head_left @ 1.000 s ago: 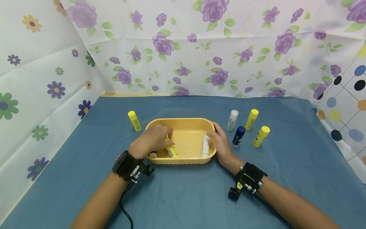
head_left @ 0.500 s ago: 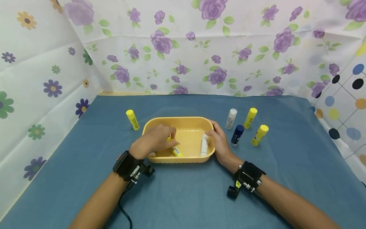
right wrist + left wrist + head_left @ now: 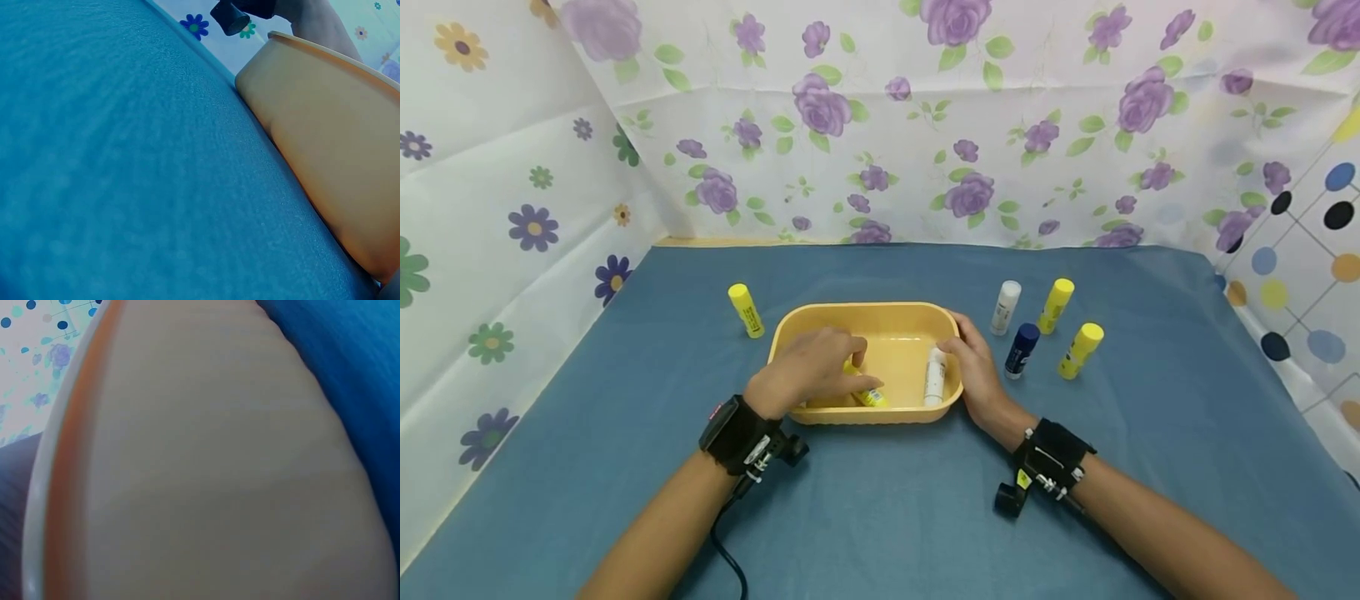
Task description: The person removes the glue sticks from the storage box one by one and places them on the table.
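My left hand (image 3: 820,364) reaches over the left side of a shallow yellow plastic tray (image 3: 895,315). Its thumb and fingers hold a yellow glue stick (image 3: 873,397) low inside, partly covered by the hand. My right hand (image 3: 979,371) grips the tray's right end, thumb over the rim and fingers outside. Close to that thumb, a white glue stick (image 3: 935,379) lies against the tray's right side. The tray's outer wall (image 3: 212,444) fills most of the left wrist view. In the right wrist view the tray (image 3: 325,125) sits on the blue cloth, with neither hand's fingertips showing.
Right of the tray stand a white glue stick (image 3: 1006,308), a navy one (image 3: 1022,351) and two yellow ones, the nearer yellow glue stick (image 3: 1081,351) farthest right. Another yellow glue stick (image 3: 746,311) stands behind left. Flowered sheets (image 3: 880,125) wall the blue cloth (image 3: 895,500).
My left hand has shifted right inside the tray, and the yellow glue stick has moved right with it. The right hand keeps its grip on the rim. The head view has shifted slightly.
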The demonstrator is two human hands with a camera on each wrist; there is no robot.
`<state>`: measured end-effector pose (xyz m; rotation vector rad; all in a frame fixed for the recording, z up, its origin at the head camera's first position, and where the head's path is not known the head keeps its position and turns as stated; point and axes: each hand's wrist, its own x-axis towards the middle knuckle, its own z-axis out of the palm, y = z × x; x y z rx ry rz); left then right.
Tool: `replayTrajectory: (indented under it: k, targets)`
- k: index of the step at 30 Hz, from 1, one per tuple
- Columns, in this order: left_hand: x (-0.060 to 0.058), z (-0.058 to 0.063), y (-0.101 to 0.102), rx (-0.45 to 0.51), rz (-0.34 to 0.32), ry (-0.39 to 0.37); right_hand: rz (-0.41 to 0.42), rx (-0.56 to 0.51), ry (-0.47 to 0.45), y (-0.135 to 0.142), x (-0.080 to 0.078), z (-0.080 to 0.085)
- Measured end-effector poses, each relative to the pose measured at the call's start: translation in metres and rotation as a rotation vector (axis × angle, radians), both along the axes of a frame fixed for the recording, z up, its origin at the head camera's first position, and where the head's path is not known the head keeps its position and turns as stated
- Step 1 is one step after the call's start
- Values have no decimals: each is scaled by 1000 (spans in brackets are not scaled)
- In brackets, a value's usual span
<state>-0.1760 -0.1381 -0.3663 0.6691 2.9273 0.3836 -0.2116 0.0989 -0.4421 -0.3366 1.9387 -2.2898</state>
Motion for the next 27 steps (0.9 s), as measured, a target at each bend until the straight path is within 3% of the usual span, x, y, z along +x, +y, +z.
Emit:
replayTrajectory:
  k: [6, 10, 16, 27]
  targets:
    - [-1, 0, 2, 32, 10, -45, -4, 0, -5, 0, -1, 1]
    - [-3, 0, 3, 70, -24, -56, -8, -1, -6, 0, -1, 2]
    - [-7, -4, 4, 79, -89, -23, -5, -7, -5, 0, -1, 2]
    - [-7, -10, 6, 57, -107, 25, 2, -5, -13, 0, 0, 1]
